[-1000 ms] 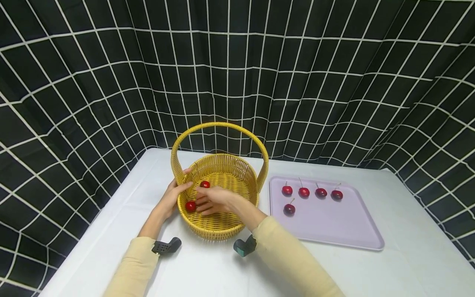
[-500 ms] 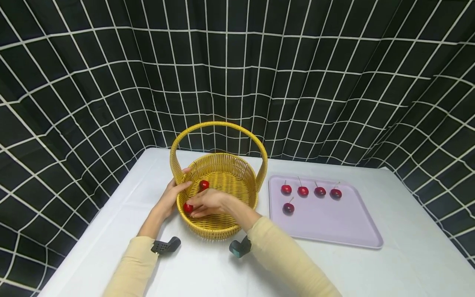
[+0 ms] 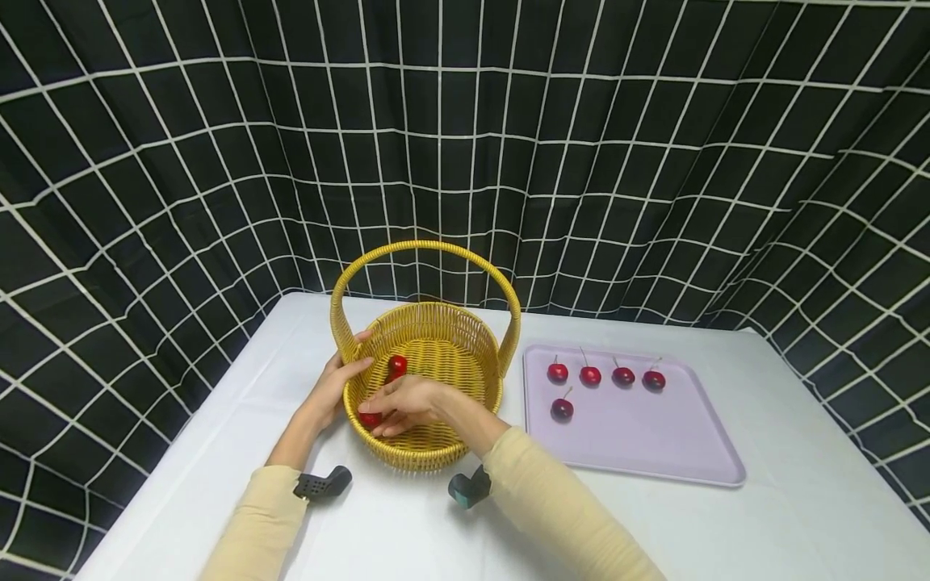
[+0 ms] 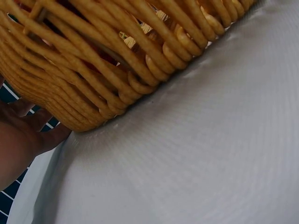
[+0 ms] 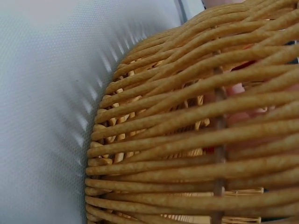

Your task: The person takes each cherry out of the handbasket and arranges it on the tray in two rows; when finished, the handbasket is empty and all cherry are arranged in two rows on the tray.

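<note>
A yellow wicker basket (image 3: pixel 472 327) with a tall arched handle stands on the table. My left hand (image 3: pixel 330 387) grips its left side by the handle's foot, thumb over the rim and fingers outside; the left wrist view shows those fingers (image 4: pixel 51 135) against the weave. Inside the basket, my right hand (image 3: pixel 410 399) pinches a red cherry (image 3: pixel 370 420) near the front-left wall, partly covering it. Behind that hand lies another cherry (image 3: pixel 397 364), with more red showing just below it. In the right wrist view the basket wall (image 5: pixel 187 116) mostly hides the hand.
To the right lies a pale purple tray (image 3: pixel 654 444) bearing several stemmed cherries (image 3: pixel 590 376), most in a back row and a single cherry (image 3: pixel 562 409) in front. A white cloth covers the table (image 3: pixel 392 532). Black curtain (image 3: pixel 450 145) with white grid lines surrounds it.
My right hand has moved left and down inside the basket and taken hold of the front-left cherry. My left hand stays on the basket's side; the tray's cherries stay put.
</note>
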{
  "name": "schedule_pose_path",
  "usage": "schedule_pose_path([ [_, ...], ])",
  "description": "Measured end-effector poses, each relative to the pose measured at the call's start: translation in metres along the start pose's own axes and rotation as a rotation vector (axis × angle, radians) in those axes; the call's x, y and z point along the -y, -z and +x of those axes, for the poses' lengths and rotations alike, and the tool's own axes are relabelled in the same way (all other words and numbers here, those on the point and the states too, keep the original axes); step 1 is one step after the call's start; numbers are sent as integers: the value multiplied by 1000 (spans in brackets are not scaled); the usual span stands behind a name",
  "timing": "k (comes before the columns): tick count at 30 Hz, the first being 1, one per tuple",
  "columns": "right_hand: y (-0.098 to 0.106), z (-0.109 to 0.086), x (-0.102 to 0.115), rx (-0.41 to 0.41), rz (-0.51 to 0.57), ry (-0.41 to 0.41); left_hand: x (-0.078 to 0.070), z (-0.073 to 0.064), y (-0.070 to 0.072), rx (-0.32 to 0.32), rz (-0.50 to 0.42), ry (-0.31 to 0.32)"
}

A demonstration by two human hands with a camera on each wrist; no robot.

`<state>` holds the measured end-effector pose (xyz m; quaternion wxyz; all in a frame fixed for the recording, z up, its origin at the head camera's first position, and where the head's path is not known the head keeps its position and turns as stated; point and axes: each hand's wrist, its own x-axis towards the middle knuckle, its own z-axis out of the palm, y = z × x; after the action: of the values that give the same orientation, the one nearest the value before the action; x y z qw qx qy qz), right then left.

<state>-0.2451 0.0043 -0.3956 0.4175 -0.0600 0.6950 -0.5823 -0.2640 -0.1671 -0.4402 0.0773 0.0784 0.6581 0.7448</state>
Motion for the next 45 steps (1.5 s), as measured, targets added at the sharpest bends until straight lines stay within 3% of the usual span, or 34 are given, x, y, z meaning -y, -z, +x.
schedule_pose_path([
  [9, 12, -14, 1, -26, 20, 35, 1, -1, 0, 0, 1, 10],
  [17, 28, -32, 4, 26, 114, 110, -1, -1, 0, -3, 4, 18],
  [29, 48, -71, 0, 3, 22, 195, -2, -1, -1, -7, -4, 32],
  [38, 66, -105, -3, 37, 4, 304, -2, -2, -1, -4, 2, 35],
  [45, 83, -130, -13, -17, -12, 327, -2, -1, -1, -6, 1, 32],
])
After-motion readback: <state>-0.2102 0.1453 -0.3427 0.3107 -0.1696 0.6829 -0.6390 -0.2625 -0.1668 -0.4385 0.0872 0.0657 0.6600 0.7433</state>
